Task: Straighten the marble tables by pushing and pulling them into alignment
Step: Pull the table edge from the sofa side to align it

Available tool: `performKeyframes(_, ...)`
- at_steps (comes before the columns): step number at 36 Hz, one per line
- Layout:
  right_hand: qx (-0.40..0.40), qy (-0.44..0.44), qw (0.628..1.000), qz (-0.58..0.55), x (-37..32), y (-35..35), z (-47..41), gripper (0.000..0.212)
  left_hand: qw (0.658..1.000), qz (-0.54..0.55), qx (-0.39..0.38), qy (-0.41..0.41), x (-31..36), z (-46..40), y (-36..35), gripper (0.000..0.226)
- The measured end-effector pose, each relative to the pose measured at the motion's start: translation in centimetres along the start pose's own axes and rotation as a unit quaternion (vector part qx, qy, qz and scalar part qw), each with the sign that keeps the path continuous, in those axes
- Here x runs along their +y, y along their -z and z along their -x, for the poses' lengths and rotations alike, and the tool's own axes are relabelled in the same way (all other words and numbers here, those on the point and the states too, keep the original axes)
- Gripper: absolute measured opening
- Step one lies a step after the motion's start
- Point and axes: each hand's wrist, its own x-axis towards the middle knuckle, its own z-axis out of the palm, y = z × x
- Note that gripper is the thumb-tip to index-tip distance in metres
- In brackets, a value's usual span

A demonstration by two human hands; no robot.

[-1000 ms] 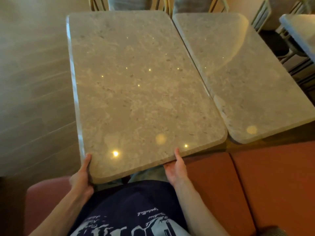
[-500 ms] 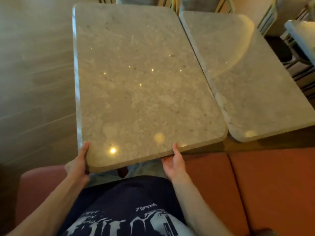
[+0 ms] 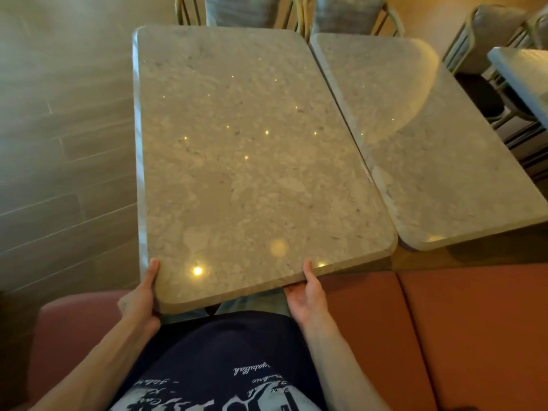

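Two beige marble tables stand side by side in front of me. The left marble table (image 3: 249, 161) is the nearer one; its near edge sticks out past that of the right marble table (image 3: 430, 149). The two long sides touch or nearly touch. My left hand (image 3: 141, 295) grips the left table's near left corner, thumb on top. Along the same near edge, right of the middle, my right hand (image 3: 307, 292) holds on, thumb on top and fingers underneath.
I sit on a bench with a pink cushion (image 3: 77, 336) and orange cushions (image 3: 474, 327). Cane chairs (image 3: 353, 13) stand at the tables' far ends. A wood-plank wall (image 3: 59, 137) runs along the left. A third table (image 3: 525, 75) and chair are at the far right.
The left table's near edge has shifted away from my body and slightly left, with both hands still gripping it. The view has tilted so the chairs at the far end show.
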Motion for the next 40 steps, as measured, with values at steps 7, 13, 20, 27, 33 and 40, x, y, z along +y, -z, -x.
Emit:
performKeyframes(7, -0.006, -0.015, 1.0, 0.004, -0.4, -0.2, 0.6, 0.049, 1.0, -0.003, 0.017, -0.004, -0.2, 0.0, -0.1, 0.09)
performKeyframes(13, -0.003, -0.026, 1.0, 0.0, -0.5, -0.2, 0.6, 0.047, 1.0, -0.014, 0.004, 0.014, -0.1, -0.6, 0.4, 0.069)
performKeyframes(20, 0.006, -0.035, 0.999, 0.024, -0.4, -0.6, 0.5, 0.047, 0.969, -0.205, 0.012, -0.138, 2.0, -1.3, 1.1, 0.042)
performKeyframes(27, 0.149, 0.119, 0.834, 0.518, -4.0, 1.6, 3.6, 0.049, 0.83, -0.376, -0.052, -0.409, 11.3, -4.7, -3.9, 0.034)
performKeyframes(33, 0.189, 0.314, 0.773, 0.518, -5.5, -6.7, 0.0, 0.039, 0.715, -0.449, -0.097, -0.528, 13.7, -5.4, -10.6, 0.021)
performKeyframes(40, 0.068, 0.425, 0.719, 0.546, -2.5, -19.9, -5.6, 0.028, 0.702, -0.401, -0.235, -0.539, 15.2, -4.1, -17.0, 0.025)
